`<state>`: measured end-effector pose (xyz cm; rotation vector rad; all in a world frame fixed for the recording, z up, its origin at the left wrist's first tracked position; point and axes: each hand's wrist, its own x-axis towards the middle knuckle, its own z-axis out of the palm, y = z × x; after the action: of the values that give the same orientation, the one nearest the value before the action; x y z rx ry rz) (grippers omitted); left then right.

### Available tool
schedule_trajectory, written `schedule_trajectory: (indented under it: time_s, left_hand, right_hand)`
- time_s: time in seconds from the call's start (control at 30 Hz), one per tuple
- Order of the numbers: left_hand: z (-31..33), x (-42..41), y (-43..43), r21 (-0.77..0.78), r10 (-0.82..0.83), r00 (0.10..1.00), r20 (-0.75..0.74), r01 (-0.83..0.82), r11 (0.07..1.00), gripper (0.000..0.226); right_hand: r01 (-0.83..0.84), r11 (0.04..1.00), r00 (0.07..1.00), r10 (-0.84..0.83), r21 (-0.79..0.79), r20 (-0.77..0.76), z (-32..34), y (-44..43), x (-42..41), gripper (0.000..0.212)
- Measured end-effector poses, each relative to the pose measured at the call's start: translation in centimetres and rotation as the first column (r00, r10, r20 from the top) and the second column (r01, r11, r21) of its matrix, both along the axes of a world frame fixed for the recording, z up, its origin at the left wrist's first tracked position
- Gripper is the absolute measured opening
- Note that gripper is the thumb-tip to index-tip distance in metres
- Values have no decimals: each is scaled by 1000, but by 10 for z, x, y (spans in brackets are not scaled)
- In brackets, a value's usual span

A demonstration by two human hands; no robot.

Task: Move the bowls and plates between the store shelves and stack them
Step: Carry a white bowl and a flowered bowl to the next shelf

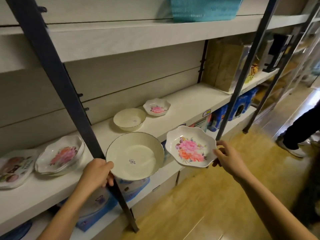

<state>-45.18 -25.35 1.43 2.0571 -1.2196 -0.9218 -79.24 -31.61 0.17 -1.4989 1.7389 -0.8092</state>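
The left hand (97, 172) grips the near rim of a plain cream bowl (135, 155), thumb on the inner edge and fingers curled underneath, holding it over the front edge of the white shelf (187, 103). A dark metal upright (72, 108) of the rack runs diagonally just beside those fingers, passing behind the hand and touching the bowl's left side in this view. The right hand (228, 158) pinches the right edge of a scalloped white plate (190, 147) printed with pink and orange flowers, tilted toward the camera and held out over the wooden floor (199, 205), just right of the bowl and apart from it.

Left of the left-hand fingers, a stack of floral dishes (60, 155) rests on the shelf. Beyond the bowl sits a smaller cream bowl (129, 119), and past it a small floral dish (156, 107). Far above hangs a teal basket (204, 8). Off right of the right-hand fingers, another person's legs (297, 134) stand in the aisle.
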Motion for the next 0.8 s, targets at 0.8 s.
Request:
schedule_trajectory:
  time_s: [0.8]
  left_hand:
    - [-7, -24, -149, 18, 426, 905, 11, -426, 905, 30]
  right_hand:
    - [-315, 949, 947, 312, -29, -72, -25, -318, 34, 27]
